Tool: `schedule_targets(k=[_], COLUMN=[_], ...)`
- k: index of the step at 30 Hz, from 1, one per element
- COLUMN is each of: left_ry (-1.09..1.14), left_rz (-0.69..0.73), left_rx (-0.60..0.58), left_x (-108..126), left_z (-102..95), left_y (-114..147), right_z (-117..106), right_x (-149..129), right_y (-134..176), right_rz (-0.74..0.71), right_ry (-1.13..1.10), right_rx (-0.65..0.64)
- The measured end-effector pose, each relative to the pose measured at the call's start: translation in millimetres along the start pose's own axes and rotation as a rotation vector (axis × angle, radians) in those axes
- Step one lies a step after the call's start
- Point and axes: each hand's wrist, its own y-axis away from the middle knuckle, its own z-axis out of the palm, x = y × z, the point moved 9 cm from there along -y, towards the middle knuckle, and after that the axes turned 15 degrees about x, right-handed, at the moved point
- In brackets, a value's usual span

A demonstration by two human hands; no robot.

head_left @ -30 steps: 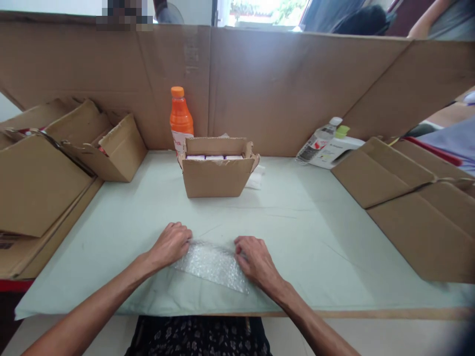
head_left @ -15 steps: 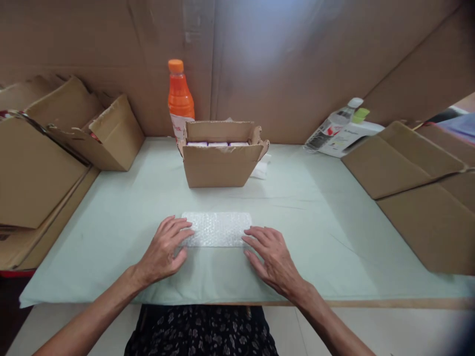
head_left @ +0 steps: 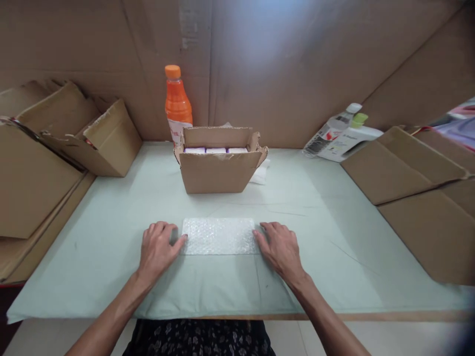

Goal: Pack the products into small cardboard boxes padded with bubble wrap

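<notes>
A flat, rectangular piece of bubble wrap (head_left: 220,237) lies on the table in front of me. My left hand (head_left: 158,247) rests at its left end, the thumb tip on the wrap's edge and the bent fingers on the cloth beyond. At the right end, the thumb of my right hand (head_left: 281,248) touches the edge while the other fingers lie outside it. Both hands are open, thumbs apart from fingers, and neither grips the wrap. Behind the wrap stands an open cardboard box (head_left: 218,173), with the tops of several small white-and-purple packs (head_left: 215,150) showing inside.
An orange bottle (head_left: 178,106) stands behind the box on its left. Open cardboard boxes (head_left: 107,143) line the left side, and another carton (head_left: 426,212) fills the right. A clear bottle (head_left: 332,129) leans beside a white jug (head_left: 356,140). Pale green cloth (head_left: 304,237) covers the table.
My fingers have come off the top of the bubble wrap and moved outward past its ends, the thumbs now at its edges. The whole view has shifted slightly.
</notes>
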Motion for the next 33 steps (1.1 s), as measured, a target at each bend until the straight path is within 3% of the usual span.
schedule_targets(k=[5,9,12,14,16,19,21,22,24,26,28,30,33], left_ry=[0.077,0.193,0.360,0.464,0.508,0.424,0.343,0.301,0.213,0.105,0.029,0.009,-0.001], left_rz=[-0.137,-0.165,-0.112,0.044,0.218,0.239,0.198,0.185,0.206,0.258,0.304,0.331,0.359], left_rx=[-0.031,0.005,0.038,0.087,0.181,0.356,0.382,0.323,0.090,-0.187,-0.389,-0.495,-0.561], left_x=[16,30,37,52,69,74,72,70,68,63,56,53,56], left_z=[14.6,15.8,1.3,-22.2,-55.5,-97.5,-103.8,-95.6,-60.2,-15.1,22.0,46.7,68.0], left_y=[3,19,14,-13,-58,-149,-209,-235,-271,-284,-284,-283,-282], right_z=[14,18,7,-17,-57,-120,-135,-130,-102,-64,-36,-18,-3], right_x=[-29,-10,-6,-12,-18,-22,-28,-34,-45,-54,-62,-70,-74], right_y=[-9,6,4,-18,-60,-146,-204,-231,-270,-287,-289,-284,-278], right_rz=[0.023,0.257,0.277,0.217,0.153,0.069,-0.007,-0.058,-0.148,-0.241,-0.342,-0.402,-0.377], right_ry=[-0.078,-0.408,-0.570,-0.616,-0.633,-0.610,-0.569,-0.543,-0.413,-0.200,-0.013,0.079,0.146], right_rx=[-0.059,-0.064,-0.085,-0.054,0.065,0.334,0.373,0.316,0.109,-0.126,-0.289,-0.412,-0.542])
